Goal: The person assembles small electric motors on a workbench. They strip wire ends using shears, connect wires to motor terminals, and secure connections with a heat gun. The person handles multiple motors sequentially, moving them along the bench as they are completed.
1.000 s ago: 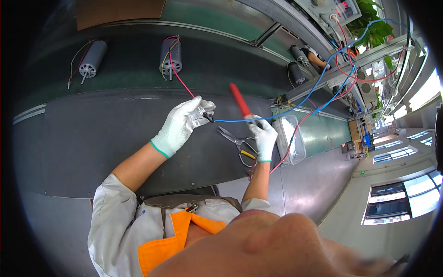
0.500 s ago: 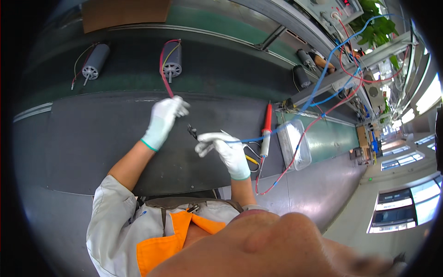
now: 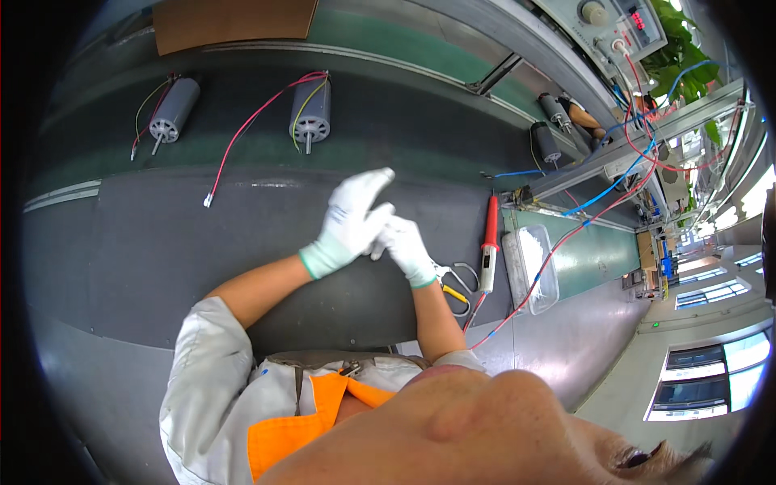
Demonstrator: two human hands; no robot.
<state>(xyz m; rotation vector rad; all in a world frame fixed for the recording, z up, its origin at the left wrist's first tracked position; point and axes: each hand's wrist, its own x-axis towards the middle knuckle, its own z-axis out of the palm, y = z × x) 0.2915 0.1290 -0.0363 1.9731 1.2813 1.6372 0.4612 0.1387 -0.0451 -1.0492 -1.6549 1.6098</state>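
My left hand (image 3: 349, 214) in a white glove is over the dark work surface, its fingers stretched out together toward the far right. The thumb side of it meets my right hand (image 3: 404, 249), also gloved. My right fingers are curled in and partly hidden behind the left hand, so I cannot make out what they hold, if anything. Beyond the hands lies a grey cylindrical motor (image 3: 312, 117) with its shaft toward me. Its red wire (image 3: 250, 121) runs left to a small white connector (image 3: 208, 200). Another motor (image 3: 175, 111) with wires lies farther left.
Right of my hands lie yellow-handled scissors (image 3: 454, 294), a red-and-grey probe (image 3: 490, 241) on a red cable, and a clear plastic box (image 3: 534, 267). A blue lead (image 3: 517, 174) hangs from the metal frame. An instrument (image 3: 602, 24) and more motors (image 3: 546, 142) stand far right.
My left hand has let go of the red wire and moved right to my right hand. The blue lead with the black clip has left my right hand and swung away to the far right.
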